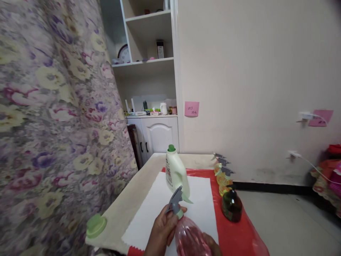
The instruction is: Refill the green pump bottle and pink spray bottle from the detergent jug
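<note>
A clear spray bottle [189, 238] with pink liquid is tilted near the bottom of the view. My left hand [161, 227] is closed round the collar of its grey and green trigger head [175, 203]. On the right side of the bottle's body, my right hand [212, 244] grips it, partly cut off by the lower edge. Just beyond the trigger stands a pale green detergent jug [176, 174] with a darker green top, upright on a white sheet [146, 217].
Several trigger bottles with yellow liquid [223, 185] line the table's right side, behind a dark green pump bottle [231, 207]. A green cap [96, 226] lies at the left edge. Red cloth [237, 238] borders the white sheet. A floral curtain [61, 124] hangs left.
</note>
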